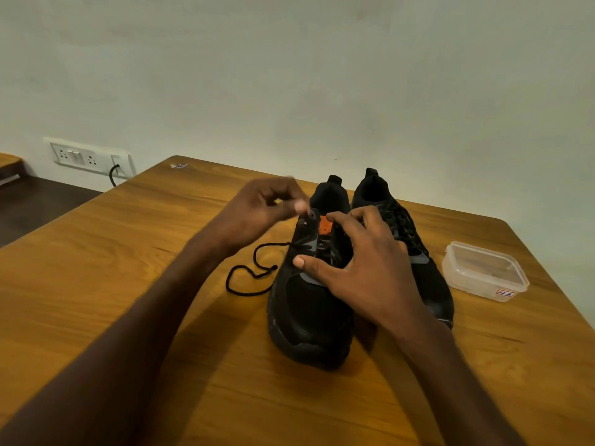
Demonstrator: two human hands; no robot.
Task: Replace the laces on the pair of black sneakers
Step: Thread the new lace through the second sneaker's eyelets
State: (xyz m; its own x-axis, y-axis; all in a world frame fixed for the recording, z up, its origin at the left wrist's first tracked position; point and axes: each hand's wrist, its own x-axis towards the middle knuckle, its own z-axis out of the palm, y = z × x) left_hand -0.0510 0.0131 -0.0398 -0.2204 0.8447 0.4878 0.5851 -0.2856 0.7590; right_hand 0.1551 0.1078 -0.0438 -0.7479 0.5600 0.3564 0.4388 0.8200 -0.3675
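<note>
Socket panel (pixel 90 157) on the wall far left, a cable plugged in; wooden table (pixel 128 252) takes up most of the view

Loose lace end (pixel 254 272) lies in loops on the table just left of the near shoe, running up toward the eyelets, so this shoe is part unlaced or part relaced; you can't tell which from here

Your left hand (pixel 260 207) sits at the top of the near shoe's tongue, fingers curled and tips drawn together as if pinching the lace at the upper eyelet; it's blurred, so the pinch itself can't be confirmed

Near sneaker (pixel 309 300) toe toward you, orange tag (pixel 323 226) showing on the tongue

Your right hand (pixel 357 268) rests spread over the laced part of that shoe, fingers apart, pressing it steady rather than gripping anything

Far sneaker (pixel 402 233) touching beside it, seems fully laced, looks untouched

Clear lidded box (pixel 483 272) at right, contents unclear, possibly the fresh laces

Judgement: early stage, first shoe in hand, second shoe all to do
</note>
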